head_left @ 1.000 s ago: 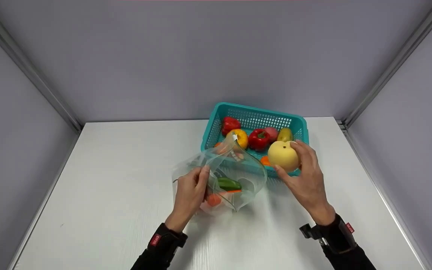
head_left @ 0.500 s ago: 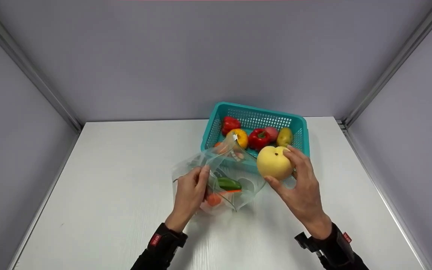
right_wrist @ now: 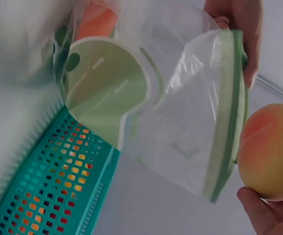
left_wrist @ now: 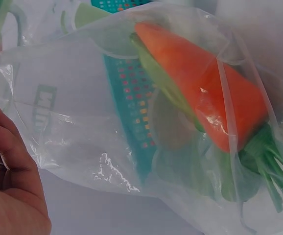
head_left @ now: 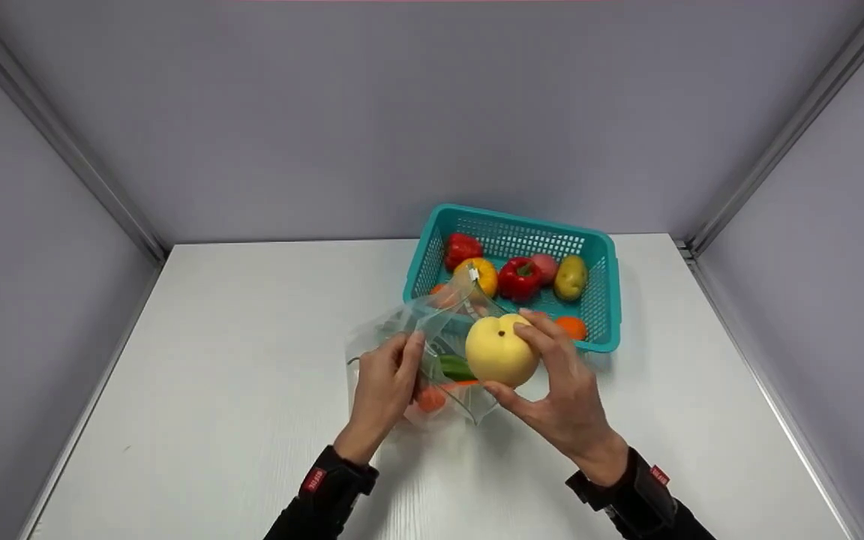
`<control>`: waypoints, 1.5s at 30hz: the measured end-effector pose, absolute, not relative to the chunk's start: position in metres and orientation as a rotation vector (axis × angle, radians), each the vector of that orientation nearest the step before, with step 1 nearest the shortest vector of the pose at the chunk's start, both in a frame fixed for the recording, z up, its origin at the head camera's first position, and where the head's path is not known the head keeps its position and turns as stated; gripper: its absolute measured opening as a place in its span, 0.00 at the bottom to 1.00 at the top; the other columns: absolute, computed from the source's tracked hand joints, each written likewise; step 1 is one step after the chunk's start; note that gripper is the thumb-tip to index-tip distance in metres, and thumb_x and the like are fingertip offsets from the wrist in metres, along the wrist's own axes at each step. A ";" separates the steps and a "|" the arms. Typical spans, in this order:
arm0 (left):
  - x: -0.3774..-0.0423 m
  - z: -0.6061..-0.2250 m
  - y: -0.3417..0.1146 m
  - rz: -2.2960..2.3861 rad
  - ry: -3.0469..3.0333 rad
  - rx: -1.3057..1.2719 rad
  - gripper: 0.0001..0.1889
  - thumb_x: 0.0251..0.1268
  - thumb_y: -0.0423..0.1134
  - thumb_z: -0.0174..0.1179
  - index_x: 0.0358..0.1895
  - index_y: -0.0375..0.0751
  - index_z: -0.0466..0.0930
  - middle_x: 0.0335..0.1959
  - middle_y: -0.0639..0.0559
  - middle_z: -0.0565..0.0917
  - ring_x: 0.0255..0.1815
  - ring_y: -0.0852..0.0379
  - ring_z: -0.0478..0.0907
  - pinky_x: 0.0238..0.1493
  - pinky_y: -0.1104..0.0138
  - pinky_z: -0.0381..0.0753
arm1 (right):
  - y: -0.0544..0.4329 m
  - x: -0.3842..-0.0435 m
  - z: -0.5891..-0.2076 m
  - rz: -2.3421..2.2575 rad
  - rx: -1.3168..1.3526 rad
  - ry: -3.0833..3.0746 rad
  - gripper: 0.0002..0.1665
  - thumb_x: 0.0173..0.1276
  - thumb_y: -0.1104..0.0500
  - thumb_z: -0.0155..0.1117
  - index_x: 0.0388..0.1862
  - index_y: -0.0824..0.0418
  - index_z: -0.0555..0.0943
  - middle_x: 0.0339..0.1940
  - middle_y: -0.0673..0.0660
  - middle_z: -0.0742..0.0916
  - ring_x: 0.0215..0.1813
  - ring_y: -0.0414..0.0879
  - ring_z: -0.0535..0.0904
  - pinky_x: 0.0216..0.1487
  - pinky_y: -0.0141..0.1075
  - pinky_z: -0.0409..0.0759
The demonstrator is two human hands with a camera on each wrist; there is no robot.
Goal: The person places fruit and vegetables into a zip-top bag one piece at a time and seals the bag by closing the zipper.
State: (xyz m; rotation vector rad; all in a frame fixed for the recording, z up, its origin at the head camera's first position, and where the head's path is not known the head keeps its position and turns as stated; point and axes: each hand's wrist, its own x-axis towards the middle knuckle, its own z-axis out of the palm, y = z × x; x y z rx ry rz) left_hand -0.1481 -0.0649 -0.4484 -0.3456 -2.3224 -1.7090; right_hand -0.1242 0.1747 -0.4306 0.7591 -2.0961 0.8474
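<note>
My left hand [head_left: 383, 390] pinches the rim of a clear zip bag [left_wrist: 78, 142], whose mouth is spread open toward the right. Inside the bag lie a carrot [left_wrist: 195, 78] with green leafy tops and a long green vegetable [head_left: 453, 367], its kind unclear through the film. My right hand [head_left: 571, 405] grips a yellow peach [head_left: 502, 352] between thumb and fingers, with a reddish blush seen in the right wrist view. From the head, the peach is in front of the bag's mouth, covering part of it. In the right wrist view it appears just beside the zip edge [right_wrist: 224, 117].
A teal basket [head_left: 522, 217] stands behind the bag. It holds red peppers [head_left: 520, 279], a yellow pepper [head_left: 486, 277], a pinkish round item [head_left: 544, 268], a potato-like item [head_left: 571, 277] and orange items [head_left: 571, 327]. Grey walls [head_left: 432, 120] enclose the white table [head_left: 252, 337].
My right hand has carried the peach left and toward me, from over the basket to the bag's mouth. An orange item in the basket is uncovered. My left hand has stayed nearly still.
</note>
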 end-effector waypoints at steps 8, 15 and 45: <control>-0.148 -0.448 -0.062 -1.713 -2.322 -0.357 0.24 0.84 0.48 0.50 0.24 0.43 0.74 0.11 0.56 0.74 0.08 0.64 0.70 0.11 0.68 0.71 | 0.163 -0.131 -0.442 0.821 0.734 -2.262 0.45 0.61 0.46 0.81 0.68 0.68 0.72 0.68 0.65 0.78 0.59 0.56 0.84 0.55 0.43 0.85; -0.148 -0.448 -0.062 -1.729 -2.316 -0.352 0.23 0.84 0.47 0.51 0.24 0.42 0.74 0.11 0.56 0.75 0.08 0.64 0.70 0.11 0.68 0.72 | 0.151 -0.138 -0.442 0.740 0.692 -2.394 0.45 0.56 0.50 0.85 0.69 0.61 0.75 0.60 0.65 0.76 0.45 0.53 0.84 0.45 0.42 0.89; -0.155 -0.453 -0.071 -1.783 -2.328 -0.243 0.23 0.84 0.48 0.50 0.26 0.40 0.74 0.13 0.53 0.77 0.10 0.60 0.74 0.12 0.66 0.76 | 0.152 -0.141 -0.448 0.785 0.752 -2.472 0.17 0.68 0.61 0.75 0.54 0.62 0.86 0.54 0.56 0.87 0.55 0.48 0.85 0.55 0.40 0.85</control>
